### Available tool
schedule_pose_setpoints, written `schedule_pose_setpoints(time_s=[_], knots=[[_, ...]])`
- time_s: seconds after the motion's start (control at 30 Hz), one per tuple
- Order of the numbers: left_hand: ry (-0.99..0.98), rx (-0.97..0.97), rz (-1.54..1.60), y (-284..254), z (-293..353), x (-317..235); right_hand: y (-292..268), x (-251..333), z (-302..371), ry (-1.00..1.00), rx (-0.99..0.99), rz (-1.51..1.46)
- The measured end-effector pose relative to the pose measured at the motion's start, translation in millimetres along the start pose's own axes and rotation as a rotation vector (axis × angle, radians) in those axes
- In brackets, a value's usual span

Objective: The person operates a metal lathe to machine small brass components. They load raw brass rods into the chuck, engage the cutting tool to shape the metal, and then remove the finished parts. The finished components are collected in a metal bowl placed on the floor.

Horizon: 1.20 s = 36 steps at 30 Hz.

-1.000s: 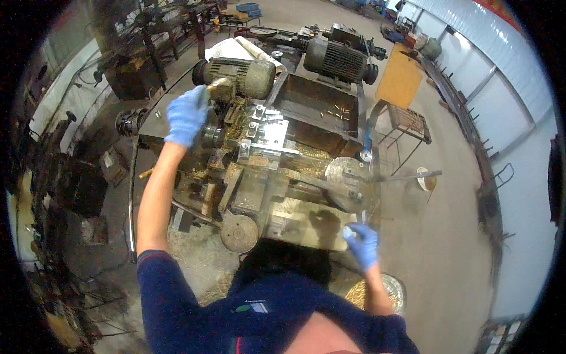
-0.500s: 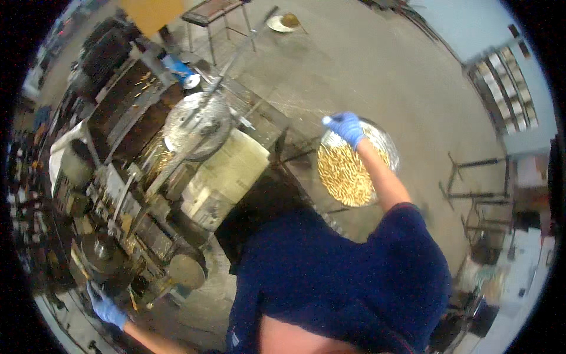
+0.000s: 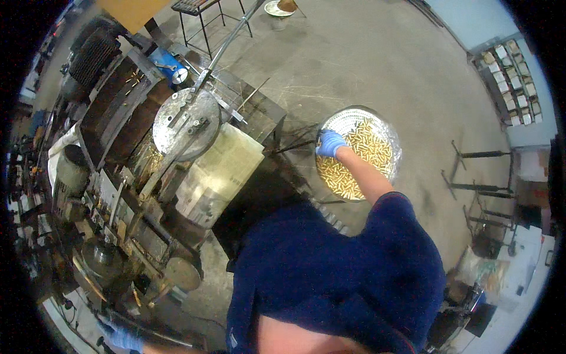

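Observation:
My right hand [image 3: 331, 144], in a blue glove, is at the left side of a round metal pan [image 3: 348, 115] heaped with small brass-coloured cylindrical pieces [image 3: 372, 148]. Its fingers curl downward and look closed; what they hold, if anything, is hidden. My left hand [image 3: 122, 337], also gloved in blue, is low at the far left, smeared by motion, so its fingers cannot be read. It is below the dark round part [image 3: 101, 253] of a machine. Higher on that machine lies a flat metal disc [image 3: 187, 124] with a bar across it.
A pale yellowish panel [image 3: 221, 174] covers the machine's near side. A long metal rod [image 3: 233, 38] slants up from the disc. Beyond stand a stool [image 3: 197, 7] and a white dish [image 3: 278, 9] on the floor. Black metal frames [image 3: 480, 171] stand at the right.
My right hand has moved left and down, from above the pan to its left side. My left hand has dropped down and away from the machine's round part.

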<state>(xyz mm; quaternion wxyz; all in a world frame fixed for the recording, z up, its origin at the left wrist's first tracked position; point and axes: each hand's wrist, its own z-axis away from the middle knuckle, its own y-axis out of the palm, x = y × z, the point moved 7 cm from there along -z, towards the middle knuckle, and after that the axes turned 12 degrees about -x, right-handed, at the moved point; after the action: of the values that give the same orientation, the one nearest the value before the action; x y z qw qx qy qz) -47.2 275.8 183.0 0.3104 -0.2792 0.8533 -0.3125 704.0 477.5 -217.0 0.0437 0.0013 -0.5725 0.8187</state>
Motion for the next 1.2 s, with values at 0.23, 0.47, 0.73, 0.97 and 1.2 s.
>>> schedule_pose_setpoints(time_s=[0.23, 0.47, 0.73, 0.97, 1.2], knots=[[0.09, 0.045, 0.119, 1, 12, -15, -4, 14, -10, -0.082, -0.091, 0.16], [0.095, 0.076, 0.455, -26, 38, -35, -71, 6, 19, 0.151, -0.133, -0.127], [-0.117, 0.814, 0.879, 75, 150, -142, -232, 230, 100, -0.667, -0.387, -1.005], [-0.569, 1.251, 1.422, 91, 216, -225, -286, 378, 161, -1.27, -0.472, -1.122], [-0.02, 1.132, 1.128, 87, 202, -195, -279, 401, 181, -1.429, -0.507, -0.867]])
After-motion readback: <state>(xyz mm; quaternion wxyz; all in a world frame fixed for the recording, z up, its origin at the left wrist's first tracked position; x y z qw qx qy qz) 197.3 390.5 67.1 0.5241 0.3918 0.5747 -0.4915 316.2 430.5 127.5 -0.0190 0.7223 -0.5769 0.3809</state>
